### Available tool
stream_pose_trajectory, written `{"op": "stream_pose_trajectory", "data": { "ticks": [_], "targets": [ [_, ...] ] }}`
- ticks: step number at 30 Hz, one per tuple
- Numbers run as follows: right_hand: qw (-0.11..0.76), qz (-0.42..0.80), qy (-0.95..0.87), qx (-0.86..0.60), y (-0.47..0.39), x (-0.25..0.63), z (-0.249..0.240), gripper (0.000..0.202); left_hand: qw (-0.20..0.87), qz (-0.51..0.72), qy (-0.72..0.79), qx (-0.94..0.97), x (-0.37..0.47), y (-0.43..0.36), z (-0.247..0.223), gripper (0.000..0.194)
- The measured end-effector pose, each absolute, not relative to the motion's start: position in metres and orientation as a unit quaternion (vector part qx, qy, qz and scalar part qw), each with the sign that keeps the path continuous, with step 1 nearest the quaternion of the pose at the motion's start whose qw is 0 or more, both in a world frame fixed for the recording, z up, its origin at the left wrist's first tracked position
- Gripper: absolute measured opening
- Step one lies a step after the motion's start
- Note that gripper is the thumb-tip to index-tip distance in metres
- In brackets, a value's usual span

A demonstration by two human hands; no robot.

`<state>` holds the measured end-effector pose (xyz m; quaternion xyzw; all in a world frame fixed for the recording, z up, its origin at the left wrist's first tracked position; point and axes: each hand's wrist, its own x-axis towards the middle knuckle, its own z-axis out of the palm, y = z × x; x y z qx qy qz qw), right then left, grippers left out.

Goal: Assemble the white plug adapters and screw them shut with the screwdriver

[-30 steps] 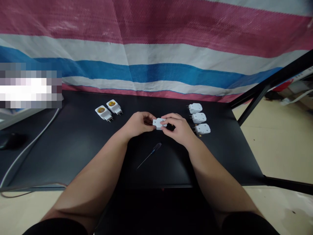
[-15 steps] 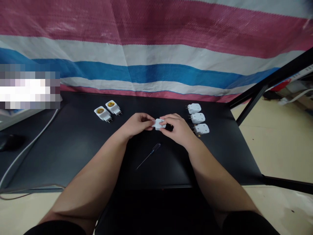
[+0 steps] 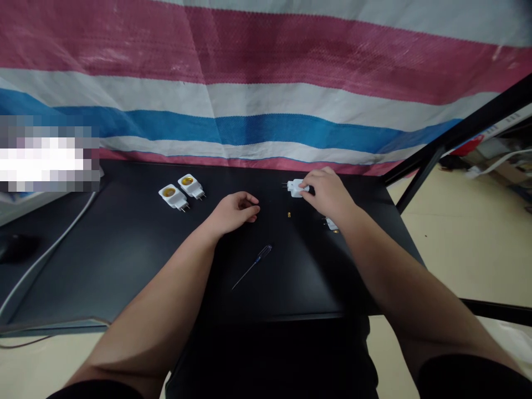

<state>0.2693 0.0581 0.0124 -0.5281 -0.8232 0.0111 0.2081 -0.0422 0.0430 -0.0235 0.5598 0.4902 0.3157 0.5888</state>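
Observation:
A white two-pin plug-in lamp socket [image 3: 294, 188] is pinched between the thumb and fingers of my right hand [image 3: 326, 191], its pins pointing left. My left hand [image 3: 238, 213] rests over the middle of the table, fingers loosely curled and holding nothing. Between the hands lies a small brass piece [image 3: 289, 214]. Another white socket [image 3: 331, 223] shows partly from under my right wrist, with a brass piece [image 3: 336, 231] beside it. My right hand and forearm hide the area behind them. A thin screwdriver [image 3: 252, 266] with a dark, clear handle lies in front of my left hand.
Two white lamp sockets [image 3: 173, 197] with gold-coloured screw rings stand at the left. A black mouse [image 3: 16, 247], a white cable [image 3: 54, 246] and a pale box with a blurred patch occupy the far left. A striped sheet [image 3: 249, 130] hangs behind the black table [image 3: 124, 255]; a black frame [image 3: 419, 180] borders the right.
My right hand has moved right and away from me with the white socket. My left hand has let go of it and stayed nearly in place. The brass piece in the middle is now uncovered.

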Motion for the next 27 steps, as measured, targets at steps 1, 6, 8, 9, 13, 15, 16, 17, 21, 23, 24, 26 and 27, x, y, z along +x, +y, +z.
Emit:
{"op": "stream_pose_trajectory", "data": {
  "ticks": [1, 6, 8, 9, 13, 15, 16, 17, 21, 23, 24, 26, 27],
  "targets": [
    [0.211, 0.013, -0.821, -0.530, 0.061, 0.271, 0.011, 0.012, 0.586, 0.315, 0.490, 0.563, -0.042, 0.043, -0.023, 0.028],
    [0.231, 0.033, -0.808, -0.541, 0.061, 0.272, 0.012, 0.013, 0.580, 0.310, 0.489, 0.574, -0.042, 0.043, -0.023, 0.028],
    [0.247, 0.016, -0.799, -0.549, 0.050, 0.270, 0.020, 0.019, 0.579, 0.310, 0.489, 0.575, -0.042, 0.043, -0.023, 0.029],
    [0.258, 0.001, -0.789, -0.558, 0.041, 0.268, 0.025, 0.021, 0.580, 0.310, 0.488, 0.574, -0.042, 0.043, -0.023, 0.029],
    [0.260, 0.037, -0.775, -0.575, -0.010, 0.248, 0.032, 0.018, 0.585, 0.312, 0.485, 0.570, -0.041, 0.042, -0.023, 0.029],
    [0.220, 0.079, -0.774, -0.588, -0.033, 0.235, 0.025, 0.026, 0.583, 0.309, 0.489, 0.570, -0.040, 0.042, -0.022, 0.028],
    [0.195, 0.089, -0.772, -0.598, -0.042, 0.228, 0.020, 0.031, 0.580, 0.307, 0.492, 0.572, -0.040, 0.042, -0.022, 0.027],
    [0.170, 0.101, -0.768, -0.609, -0.049, 0.223, 0.014, 0.036, 0.577, 0.305, 0.494, 0.574, -0.039, 0.042, -0.021, 0.026],
    [0.119, 0.141, -0.739, -0.648, -0.056, 0.210, 0.002, 0.047, 0.567, 0.291, 0.498, 0.587, -0.039, 0.040, -0.019, 0.022],
    [0.107, 0.151, -0.736, -0.651, -0.055, 0.208, 0.002, 0.049, 0.564, 0.286, 0.502, 0.590, -0.039, 0.040, -0.018, 0.020],
    [0.103, 0.154, -0.739, -0.648, -0.054, 0.208, 0.003, 0.049, 0.562, 0.283, 0.504, 0.592, -0.039, 0.040, -0.017, 0.019],
    [0.094, 0.155, -0.744, -0.643, -0.052, 0.208, 0.004, 0.049, 0.557, 0.279, 0.507, 0.595, -0.038, 0.040, -0.017, 0.018],
    [0.089, 0.154, -0.745, -0.643, -0.051, 0.208, 0.004, 0.050, 0.556, 0.278, 0.507, 0.597, -0.038, 0.039, -0.016, 0.018]
  ]
}}
